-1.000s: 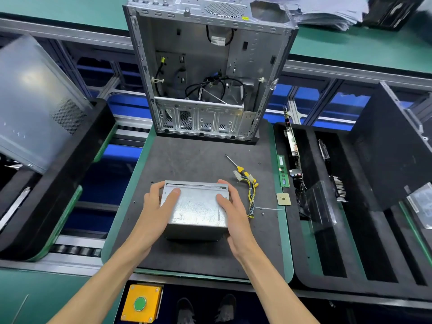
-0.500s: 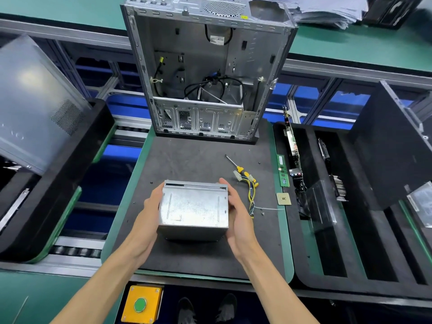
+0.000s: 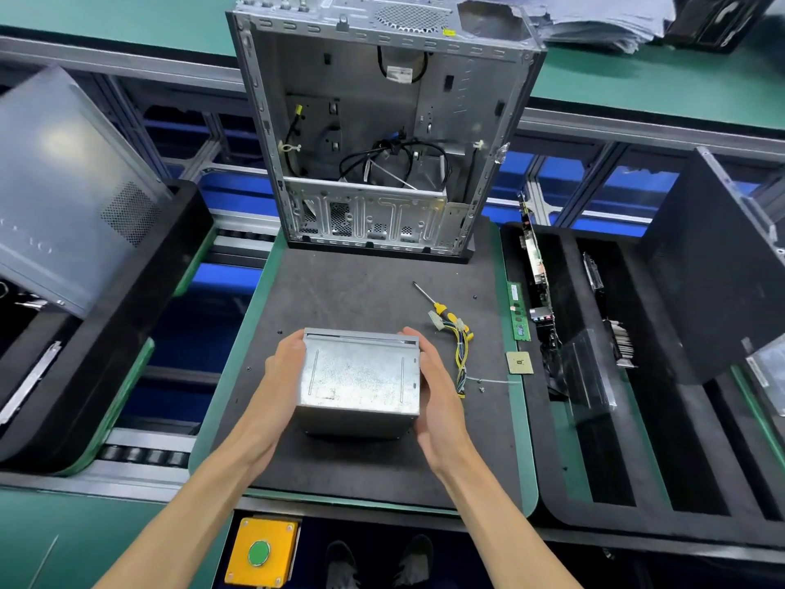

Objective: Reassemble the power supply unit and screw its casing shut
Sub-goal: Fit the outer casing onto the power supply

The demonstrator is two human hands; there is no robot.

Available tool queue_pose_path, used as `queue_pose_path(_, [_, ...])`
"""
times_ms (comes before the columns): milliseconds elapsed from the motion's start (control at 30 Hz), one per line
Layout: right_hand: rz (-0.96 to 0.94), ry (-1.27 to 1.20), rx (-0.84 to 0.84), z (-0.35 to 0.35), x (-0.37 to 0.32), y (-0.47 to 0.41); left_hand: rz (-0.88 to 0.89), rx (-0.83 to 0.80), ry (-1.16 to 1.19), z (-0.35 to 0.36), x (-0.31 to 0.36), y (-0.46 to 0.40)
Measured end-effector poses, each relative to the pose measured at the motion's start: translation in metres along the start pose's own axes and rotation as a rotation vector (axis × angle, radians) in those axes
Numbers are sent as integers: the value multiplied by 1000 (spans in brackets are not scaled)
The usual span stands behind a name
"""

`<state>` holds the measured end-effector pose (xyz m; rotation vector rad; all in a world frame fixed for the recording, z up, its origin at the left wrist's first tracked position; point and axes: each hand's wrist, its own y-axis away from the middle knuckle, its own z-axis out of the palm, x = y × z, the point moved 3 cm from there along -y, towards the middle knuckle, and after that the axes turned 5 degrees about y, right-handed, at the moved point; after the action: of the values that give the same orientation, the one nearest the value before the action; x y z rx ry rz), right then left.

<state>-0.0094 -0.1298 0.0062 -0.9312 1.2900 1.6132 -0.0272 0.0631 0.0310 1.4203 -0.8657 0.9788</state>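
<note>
The power supply unit [image 3: 359, 376] is a grey metal box on the dark mat [image 3: 361, 286], its plain lid facing up. My left hand [image 3: 282, 376] grips its left side with the fingers round the far corner. My right hand [image 3: 437, 393] grips its right side the same way. The unit's yellow and black cable bundle [image 3: 459, 354] trails out on the mat to the right. A yellow-handled screwdriver [image 3: 430, 298] lies just beyond the cables. A small screw [image 3: 481, 389] lies near the cable ends.
An open computer case [image 3: 382, 121] stands at the mat's far edge. A RAM stick [image 3: 518, 312] and a CPU chip [image 3: 520, 362] lie on the right green border. A black foam tray [image 3: 637, 418] with parts is on the right, a grey side panel [image 3: 63, 184] on the left.
Both hands slid off the top of the unit onto its left and right sides. The box shifted slightly under the new grip.
</note>
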Motion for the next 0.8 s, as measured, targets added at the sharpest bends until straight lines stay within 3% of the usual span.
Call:
queue_pose_path(167, [-14,-27,7,1,-3,2,6,68,-51,7,4,1])
queue_pose_path(367, [-20,-9,14,1,-3,3,-42,30,6,10,4,11])
queue_pose_path(500, [-11,-6,23,0,-3,2,28,-43,8,4,0,7])
queue_pose_path(667, [-9,-63,41,0,-1,1,-7,179,-42,-1,-2,-14])
queue_pose_path(700, [-7,-89,48,1,1,0,64,213,-138,0,-2,-10])
queue_pose_path(800, [3,-148,65,3,4,-1,499,399,-611,-3,10,10])
